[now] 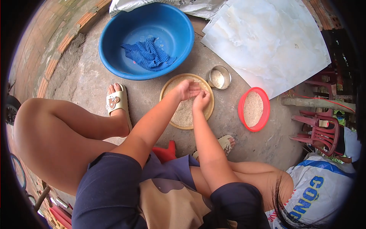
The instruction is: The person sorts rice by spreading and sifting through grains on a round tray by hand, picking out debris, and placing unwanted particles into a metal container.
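- Viewed from my remote post, the left hand (pixel 187 90), palm up with fingers extended, hangs over grain (pixel 183 114) in a round tray (pixel 212 109).
- The right hand (pixel 201 100) curls narrow beside the left fingertips; whether it holds anything, I cannot tell.
- A wrist knocking the tray's low rim could, I judge, scatter grain across the floor (pixel 225 114).
- A sideways sweep might tip the metal tin (pixel 227 78) just beside it.
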Tool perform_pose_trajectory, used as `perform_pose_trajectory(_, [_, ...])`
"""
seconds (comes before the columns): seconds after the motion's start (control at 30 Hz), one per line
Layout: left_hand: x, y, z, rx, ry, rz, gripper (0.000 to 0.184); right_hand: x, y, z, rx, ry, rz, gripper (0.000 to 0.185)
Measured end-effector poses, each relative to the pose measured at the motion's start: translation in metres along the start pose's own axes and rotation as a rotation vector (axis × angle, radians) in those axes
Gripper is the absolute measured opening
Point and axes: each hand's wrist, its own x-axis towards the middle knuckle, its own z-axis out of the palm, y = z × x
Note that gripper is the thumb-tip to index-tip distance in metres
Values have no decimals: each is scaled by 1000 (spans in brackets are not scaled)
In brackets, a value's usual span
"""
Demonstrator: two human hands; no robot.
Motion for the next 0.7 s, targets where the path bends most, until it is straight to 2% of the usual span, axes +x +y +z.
perform_pose_trajectory(0.07, [-3, 13, -5, -151, 110, 182, 36, -8, -16, -17, -189, -1, -263, 17])
perform_pose_trajectory(0.1, [-4, 20, -12, -203, 122, 255, 35, -11, -27, -29, -335, -117, -429, 20])
perform_pose_trajectory(0.13, [-3, 27, -19, -202, 124, 252, 35, -16, -36, -34, -335, -117, -425, 20])
perform_pose_trajectory(0.2, [4, 32, -35, -319, 170, 285, 35, -23, -50, -46, -538, -536, -752, 22])
perform_pose_trajectory(0.23, [4, 34, -39, -324, 195, 275, 36, -30, -60, -48, -598, -672, -760, 24])
perform_pose_trajectory(0.27, [6, 33, -40, -324, 195, 272, 36, -35, -58, -47, -600, -673, -758, 24])
perform_pose_trajectory(0.33, [2, 32, -42, -272, 234, 279, 35, -45, -53, -44, -532, -826, -885, 25])
perform_pose_trajectory(0.4, [-5, 27, -34, -252, 269, 264, 35, -47, -38, -38, -511, -857, -872, 23])
perform_pose_trajectory(0.5, [-4, 16, -29, -66, 267, 180, 36, -32, -34, -39, -533, -853, -805, 17])
perform_pose_trajectory(0.57, [3, 6, -30, -48, 257, 168, 36, -14, -41, -36, -488, -650, -663, 13])
perform_pose_trajectory(0.6, [7, 3, -29, -29, 247, 161, 35, -5, -46, -33, -496, -646, -665, 13])
perform_pose_trajectory(0.67, [11, -1, -23, -9, 205, 133, 35, 7, -62, -27, -259, -431, -471, 12])
perform_pose_trajectory(0.7, [12, -4, -21, 16, 172, 109, 35, 9, -71, -25, -265, -432, -472, 12])
